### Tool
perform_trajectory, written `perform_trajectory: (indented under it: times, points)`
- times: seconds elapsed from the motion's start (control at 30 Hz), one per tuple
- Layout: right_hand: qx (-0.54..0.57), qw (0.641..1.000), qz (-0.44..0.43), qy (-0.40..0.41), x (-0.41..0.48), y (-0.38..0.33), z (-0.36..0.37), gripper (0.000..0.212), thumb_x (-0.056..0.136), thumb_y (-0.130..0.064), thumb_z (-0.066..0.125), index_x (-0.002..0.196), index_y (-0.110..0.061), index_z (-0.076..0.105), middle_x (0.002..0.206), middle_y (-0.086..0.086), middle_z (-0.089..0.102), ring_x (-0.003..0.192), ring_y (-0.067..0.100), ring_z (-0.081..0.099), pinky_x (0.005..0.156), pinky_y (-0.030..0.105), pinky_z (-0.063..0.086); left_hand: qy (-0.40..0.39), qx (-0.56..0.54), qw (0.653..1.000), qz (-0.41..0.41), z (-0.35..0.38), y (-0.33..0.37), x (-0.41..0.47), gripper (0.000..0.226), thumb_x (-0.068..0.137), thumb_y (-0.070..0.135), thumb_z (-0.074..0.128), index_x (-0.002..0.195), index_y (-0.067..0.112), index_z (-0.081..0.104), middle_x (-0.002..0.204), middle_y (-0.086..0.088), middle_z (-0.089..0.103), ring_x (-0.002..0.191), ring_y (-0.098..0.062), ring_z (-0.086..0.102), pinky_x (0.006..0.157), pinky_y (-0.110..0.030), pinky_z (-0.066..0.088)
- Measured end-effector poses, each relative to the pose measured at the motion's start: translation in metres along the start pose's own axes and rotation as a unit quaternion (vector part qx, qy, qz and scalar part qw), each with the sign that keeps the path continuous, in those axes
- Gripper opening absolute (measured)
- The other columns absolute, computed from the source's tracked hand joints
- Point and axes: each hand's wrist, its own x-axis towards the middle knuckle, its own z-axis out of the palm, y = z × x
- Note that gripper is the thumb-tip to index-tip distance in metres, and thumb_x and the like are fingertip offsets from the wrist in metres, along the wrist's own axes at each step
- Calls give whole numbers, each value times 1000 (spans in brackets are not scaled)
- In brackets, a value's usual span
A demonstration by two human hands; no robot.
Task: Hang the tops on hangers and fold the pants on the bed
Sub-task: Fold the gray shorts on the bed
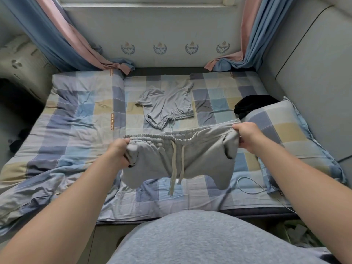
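Grey jersey pants [192, 157] hang over the middle of the bed [171, 199], stretched out by the elastic waistband, with the legs sagging clear of the sheet. The left hand [119, 149] grips the waistband's left end, its fingers [124, 159] curled into bunched cloth. The right hand [245, 135] pinches the right end between thumb and curled fingers. Two pale drawstrings [174, 168] dangle from the waist's centre.

On the far wall panel a row of four wreath emblems [160, 48] each reads "Voyager". Orange labels [112, 121] run down a seam of the checked duvet [66, 121] on the left; their lettering is too small to read with certainty.

Beyond the pants, well apart from them, a blue-grey garment [167, 103] lies spread on the sheet, an elastic waistband with a cord at its near edge. A black garment [251, 105] sits bunched against the far end of the checked pillow [285, 134], just beyond the right hand. A thin white cable [247, 189] loops on the sheet beside the pillow's near corner.

Blue and pink curtains [62, 35] drop to the far corners of the bed. Open sheet shows between the blue-grey garment and the near edge, beneath the pants; the duvet fills the left half and the pillow the right edge.
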Motion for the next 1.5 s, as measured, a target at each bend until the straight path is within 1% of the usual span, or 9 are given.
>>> perform_trajectory:
  times: [0.37,0.53,0.73,0.9,1.0,1.1,1.2,1.33,1.5]
  points:
    - [13,954,-136,-268,-81,-29,59,4,96,-6,61,99,-7,63,90,13,66,71,24,70,59,40,60,-190,107,956,195,85,-15,-99,15,102,5,45,104,4,60,98,-17,65,88,-28,63,78,-44,53]
    - [-90,931,-232,-267,-96,-42,60,24,101,-23,54,94,-5,69,86,14,70,77,20,69,64,37,59,-288,116,924,222,85,-15,-122,50,70,5,57,119,0,50,106,-18,60,96,-29,60,86,-44,50]
    - [-231,882,-358,-202,-106,-53,59,34,98,-29,46,82,-23,76,101,-4,52,106,15,52,97,29,39,-324,153,898,256,85,-20,-116,69,67,-11,72,128,-5,43,105,-17,62,97,-24,62,85,-35,53]
    - [-137,888,-330,-290,-102,-59,52,33,85,-22,43,89,-17,75,99,3,72,97,15,64,93,33,52,-240,146,910,305,92,-26,-106,43,82,-9,74,116,-8,48,96,-12,62,88,-18,61,80,-34,52]
    - [-82,915,-340,-201,-81,-45,45,26,84,-25,58,105,-18,70,103,-4,72,96,9,65,92,35,55,-210,123,924,296,90,-26,-100,28,89,-7,65,113,-8,51,97,-15,63,90,-23,60,85,-44,50]
    - [-96,947,-274,-134,-57,-16,37,82,72,-57,72,144,-31,42,148,-3,46,134,13,45,114,43,39,-273,74,926,252,79,-21,-94,26,94,-7,55,119,-3,53,108,-17,63,99,-28,60,92,-45,50]
    - [3,947,-102,-306,-38,25,38,135,48,-78,82,157,-24,22,162,7,31,147,25,32,122,52,23,-348,25,917,192,66,-15,-88,40,96,-2,48,134,-10,45,119,-22,58,107,-34,58,89,-40,54]
    - [78,894,-10,-440,-31,53,61,70,67,-43,89,130,-22,65,128,7,68,118,23,65,92,33,54,-335,29,929,152,50,-15,-69,39,97,2,46,135,-9,47,117,-21,62,102,-32,64,87,-40,55]
    - [71,935,-38,-344,-23,62,88,28,72,-13,82,99,-20,80,105,6,76,97,18,72,79,25,56,-210,111,958,163,19,-21,-30,23,97,-2,53,117,6,61,98,-6,71,85,-18,68,66,-26,56]
